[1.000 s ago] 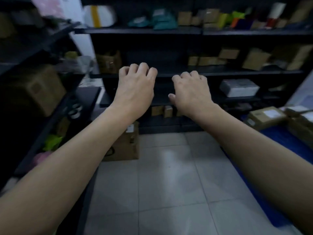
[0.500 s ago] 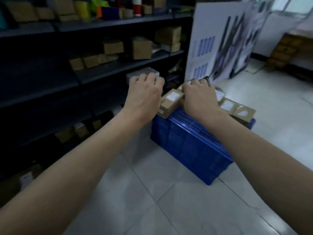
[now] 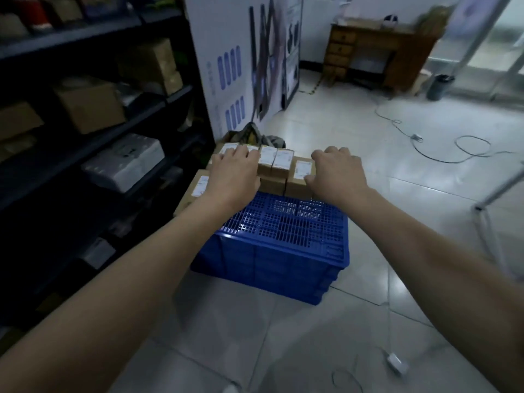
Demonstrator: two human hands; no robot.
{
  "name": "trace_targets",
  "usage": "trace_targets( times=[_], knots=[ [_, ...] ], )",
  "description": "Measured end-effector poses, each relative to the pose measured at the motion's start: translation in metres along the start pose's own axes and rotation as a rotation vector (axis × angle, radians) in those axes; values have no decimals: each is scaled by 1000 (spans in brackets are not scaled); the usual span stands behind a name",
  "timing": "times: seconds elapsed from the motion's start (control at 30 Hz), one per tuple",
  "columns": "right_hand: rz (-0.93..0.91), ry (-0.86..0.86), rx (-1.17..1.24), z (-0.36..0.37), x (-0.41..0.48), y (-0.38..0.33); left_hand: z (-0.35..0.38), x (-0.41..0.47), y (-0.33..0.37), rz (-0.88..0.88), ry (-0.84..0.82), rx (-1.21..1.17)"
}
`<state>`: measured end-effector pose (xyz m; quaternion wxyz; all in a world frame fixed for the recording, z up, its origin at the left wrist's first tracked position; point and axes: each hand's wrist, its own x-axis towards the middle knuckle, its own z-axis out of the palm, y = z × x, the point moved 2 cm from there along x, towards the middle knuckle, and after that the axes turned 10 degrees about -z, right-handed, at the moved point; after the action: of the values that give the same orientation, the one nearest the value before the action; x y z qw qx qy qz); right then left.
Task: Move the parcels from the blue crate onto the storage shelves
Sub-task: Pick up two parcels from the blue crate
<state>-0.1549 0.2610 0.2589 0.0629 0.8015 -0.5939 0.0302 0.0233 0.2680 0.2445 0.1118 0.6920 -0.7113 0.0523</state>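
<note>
A blue crate [image 3: 272, 259] stands on the tiled floor beside the dark storage shelves [image 3: 93, 143]. Several brown cardboard parcels [image 3: 276, 163] with white labels are stacked at its far end. Both arms reach out over the crate. My left hand [image 3: 234, 177] hovers above the left parcels, fingers loosely curled, holding nothing. My right hand [image 3: 337, 173] hangs over the right parcel [image 3: 300, 177], fingers bent down, also holding nothing. Whether either hand touches a parcel cannot be told.
The shelves on the left carry cardboard boxes [image 3: 90, 106] and a white wrapped package [image 3: 124, 161]. A large printed board [image 3: 241, 58] leans behind the crate. Cables [image 3: 442, 148] trail over the floor at right, with a wooden desk [image 3: 368, 49] and a bin [image 3: 439, 86] beyond.
The view has swung right from the shelves to the blue crate. Both hands, still holding nothing, now hover over the parcels at its far end.
</note>
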Motion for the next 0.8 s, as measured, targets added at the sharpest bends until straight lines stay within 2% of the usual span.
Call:
trace_targets(
  times=[0.17,0.33,0.63,0.8],
  knots=[
    [113,-61,48,29,44,30,39,70,1,39,-112,-31],
    [122,-108,100,67,112,62,88,143,2,-2,-196,-30],
    [58,-300,399,147,265,122,172,272,3,-244,-325,-151],
    [176,-408,662,199,332,151,222,331,-11,-365,-400,-279]
  ],
)
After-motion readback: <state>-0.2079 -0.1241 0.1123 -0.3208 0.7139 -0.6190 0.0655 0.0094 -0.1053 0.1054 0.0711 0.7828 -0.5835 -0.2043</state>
